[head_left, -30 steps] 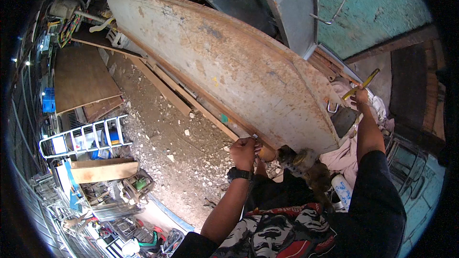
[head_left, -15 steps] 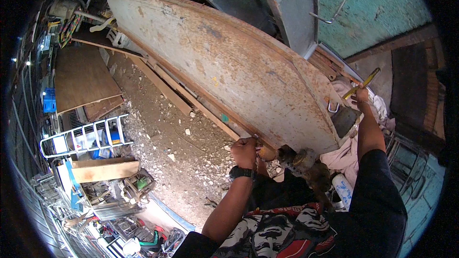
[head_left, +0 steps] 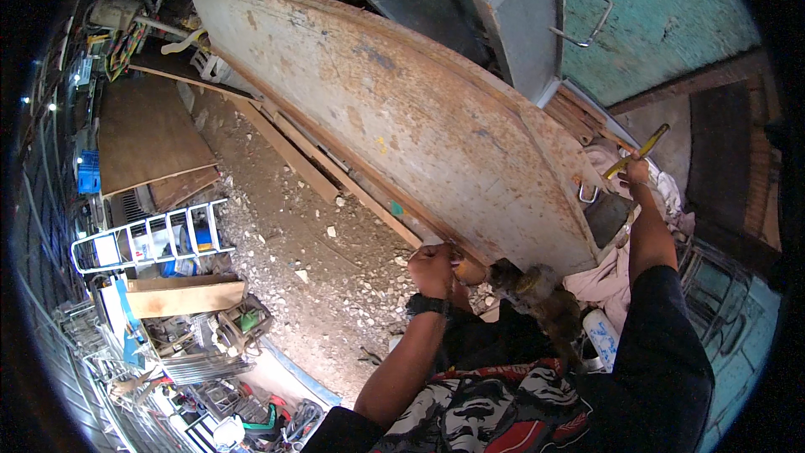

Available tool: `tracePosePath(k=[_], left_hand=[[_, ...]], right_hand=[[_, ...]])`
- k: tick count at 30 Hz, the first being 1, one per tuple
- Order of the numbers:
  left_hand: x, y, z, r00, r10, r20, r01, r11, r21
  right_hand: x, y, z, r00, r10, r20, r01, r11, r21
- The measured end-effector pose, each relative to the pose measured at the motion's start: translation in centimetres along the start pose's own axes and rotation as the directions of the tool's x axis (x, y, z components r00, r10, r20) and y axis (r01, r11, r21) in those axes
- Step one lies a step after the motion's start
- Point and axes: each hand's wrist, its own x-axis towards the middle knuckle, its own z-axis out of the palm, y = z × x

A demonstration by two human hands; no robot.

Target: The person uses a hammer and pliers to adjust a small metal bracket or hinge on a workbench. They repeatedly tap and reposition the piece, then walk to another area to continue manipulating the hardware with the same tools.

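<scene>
A large rusty, whitish metal panel stretches diagonally in front of me, from the far left to near my body. Close to its lower near edge, my left hand is closed in a fist-like grip; whatever it holds is hidden. Out to the right, beyond the panel's end, my right hand has its fingers wrapped round a yellow-and-black tool. That tool slants up and away; its exact kind cannot be made out.
Between my arms stands a brown-furred animal, apparently a dog. Wooden planks lie along the panel on the gravelly ground. A white ladder and scattered tools are at left. Pink cloth lies at right beside a metal handle.
The view has shifted slightly. Both hands keep nearly the same places and grips, and the animal near my knees has moved its head a little.
</scene>
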Motion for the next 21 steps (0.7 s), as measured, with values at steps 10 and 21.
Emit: tracePosePath(k=[10, 21], left_hand=[[0.4, -0.9, -0.3, 0.999, 0.049, 0.008, -0.050, 0.997, 0.057], [-0.1, -0.3, -0.5, 0.998, 0.049, 0.038, -0.051, 0.998, 0.047]], right_hand=[[2.1, 1.2, 0.0, 1.000, 0.019, 0.025, -0.020, 0.997, 0.076], [2.6, 2.9, -0.2, 0.979, -0.169, -0.114, 0.171, 0.985, 0.007]])
